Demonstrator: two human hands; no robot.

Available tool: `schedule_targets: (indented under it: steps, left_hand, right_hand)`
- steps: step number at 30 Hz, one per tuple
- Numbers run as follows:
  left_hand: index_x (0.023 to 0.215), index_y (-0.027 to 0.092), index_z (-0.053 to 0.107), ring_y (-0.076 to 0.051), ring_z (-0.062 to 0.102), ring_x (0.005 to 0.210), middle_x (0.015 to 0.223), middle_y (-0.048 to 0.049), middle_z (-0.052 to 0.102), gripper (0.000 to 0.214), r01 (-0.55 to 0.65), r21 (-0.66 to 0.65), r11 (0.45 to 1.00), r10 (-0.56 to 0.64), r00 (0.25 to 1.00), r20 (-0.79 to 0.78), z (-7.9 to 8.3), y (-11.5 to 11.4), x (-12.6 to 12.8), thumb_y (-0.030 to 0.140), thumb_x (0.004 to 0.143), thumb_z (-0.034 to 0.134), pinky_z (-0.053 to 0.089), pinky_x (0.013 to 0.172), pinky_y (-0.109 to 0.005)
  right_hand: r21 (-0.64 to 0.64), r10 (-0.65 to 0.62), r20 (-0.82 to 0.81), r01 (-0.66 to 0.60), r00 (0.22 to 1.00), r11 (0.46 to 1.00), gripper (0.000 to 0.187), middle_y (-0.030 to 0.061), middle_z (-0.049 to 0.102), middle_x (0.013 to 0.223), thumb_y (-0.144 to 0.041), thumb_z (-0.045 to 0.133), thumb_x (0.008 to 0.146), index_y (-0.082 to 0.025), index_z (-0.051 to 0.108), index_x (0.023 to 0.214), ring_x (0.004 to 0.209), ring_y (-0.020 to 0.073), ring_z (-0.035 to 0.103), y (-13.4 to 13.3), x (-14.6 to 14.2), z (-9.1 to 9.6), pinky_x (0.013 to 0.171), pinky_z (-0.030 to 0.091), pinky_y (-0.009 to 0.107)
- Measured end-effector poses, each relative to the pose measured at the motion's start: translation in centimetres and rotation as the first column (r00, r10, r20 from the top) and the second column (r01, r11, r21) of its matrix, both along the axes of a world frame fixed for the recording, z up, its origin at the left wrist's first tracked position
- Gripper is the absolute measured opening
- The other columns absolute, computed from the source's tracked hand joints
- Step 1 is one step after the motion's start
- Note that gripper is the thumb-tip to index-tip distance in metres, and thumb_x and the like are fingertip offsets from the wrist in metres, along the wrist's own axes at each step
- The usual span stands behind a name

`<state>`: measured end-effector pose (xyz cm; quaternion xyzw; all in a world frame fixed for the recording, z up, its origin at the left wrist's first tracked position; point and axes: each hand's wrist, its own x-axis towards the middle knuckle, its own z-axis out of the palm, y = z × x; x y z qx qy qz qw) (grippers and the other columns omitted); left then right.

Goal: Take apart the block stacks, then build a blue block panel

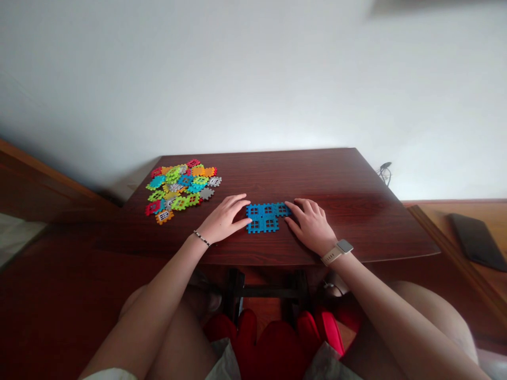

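Observation:
Several blue interlocking tiles with window cut-outs (pixel 262 217) lie flat on the table, joined in two rows; the far row reaches one tile further right. My left hand (pixel 226 217) rests at their left edge, thumb and fingers apart, with the fingertips touching the tiles. At the right end, my right hand (pixel 311 221) has its fingers spread, the tips at the edge of the rightmost blue tile (pixel 282 209). Neither hand is wrapped round anything; both lie low over the tabletop.
A loose pile of colourful interlocking tiles (pixel 180 187) covers the table's left side. The dark brown table (pixel 317 174) stands against a white wall (pixel 253 79). A black cable (pixel 384 170) hangs by its right edge, and a dark flat object (pixel 477 240) lies further right.

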<state>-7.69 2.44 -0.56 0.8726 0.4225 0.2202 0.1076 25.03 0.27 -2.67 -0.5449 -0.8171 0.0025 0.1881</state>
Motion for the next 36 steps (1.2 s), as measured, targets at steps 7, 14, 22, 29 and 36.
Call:
schedule_targets:
  steps: [7, 14, 22, 29, 36]
  left_hand:
    - [0.143, 0.022, 0.060, -0.032, 0.054, 0.145, 0.149, -0.0140, 0.062, 0.042, -0.373, 0.149, 0.916, 0.372, 0.927, 0.037, 0.3, 3.4, -4.8, 0.043, 0.107, 0.056, 0.041, 0.128, -0.053]
    - [0.141, 0.017, 0.063, -0.040, 0.048, 0.144, 0.147, -0.0208, 0.059, 0.048, -0.727, 0.187, 0.661, 0.748, 0.656, -0.096, -0.3, 5.6, -10.6, 0.047, 0.104, 0.055, 0.035, 0.125, -0.056]
    - [0.144, 0.020, 0.065, -0.047, 0.044, 0.143, 0.153, -0.0246, 0.054, 0.056, -0.828, 0.132, 0.545, 0.838, 0.534, -0.113, -1.5, 5.9, -11.5, 0.056, 0.104, 0.048, 0.039, 0.118, -0.063]
    - [0.141, 0.021, 0.067, -0.049, 0.043, 0.145, 0.152, -0.0260, 0.053, 0.054, -0.851, 0.110, 0.514, 0.857, 0.503, -0.111, -1.4, 6.0, -11.4, 0.056, 0.104, 0.050, 0.038, 0.118, -0.065]
    - [0.130, 0.021, 0.069, -0.044, 0.053, 0.134, 0.138, -0.0232, 0.060, 0.047, -0.846, 0.125, 0.518, 0.853, 0.500, -0.149, -1.2, 6.2, -11.6, 0.054, 0.103, 0.052, 0.043, 0.114, -0.058]
  right_hand:
    - [0.005, -0.002, -0.009, 0.002, 1.000, 1.000, 0.052, 0.0171, 0.061, 0.150, -0.048, 0.048, 0.111, -0.028, 0.059, 0.156, 0.140, 0.0389, 0.051, 0.0, 0.1, -0.1, 0.112, 0.048, 0.059]
    - [0.002, -0.004, -0.001, 0.004, 1.000, 1.000, 0.052, 0.0187, 0.060, 0.150, -0.048, 0.047, 0.111, -0.025, 0.060, 0.156, 0.140, 0.0400, 0.051, -0.1, 0.1, 0.0, 0.112, 0.049, 0.061]
    - [0.006, 0.003, -0.001, -0.003, 1.000, 1.000, 0.052, 0.0182, 0.060, 0.150, -0.049, 0.046, 0.111, -0.026, 0.059, 0.156, 0.140, 0.0396, 0.051, 0.0, 0.2, -0.2, 0.111, 0.049, 0.061]
    - [0.005, 0.010, -0.002, -0.010, 1.000, 1.000, 0.052, 0.0180, 0.060, 0.151, -0.049, 0.046, 0.111, -0.026, 0.059, 0.156, 0.140, 0.0392, 0.051, 0.0, 0.3, -0.2, 0.112, 0.049, 0.060]
    - [0.007, 0.009, -0.012, -0.009, 1.000, 1.000, 0.051, 0.0177, 0.061, 0.150, -0.048, 0.047, 0.111, -0.026, 0.059, 0.156, 0.140, 0.0390, 0.052, -0.1, 0.2, 0.0, 0.113, 0.048, 0.060]
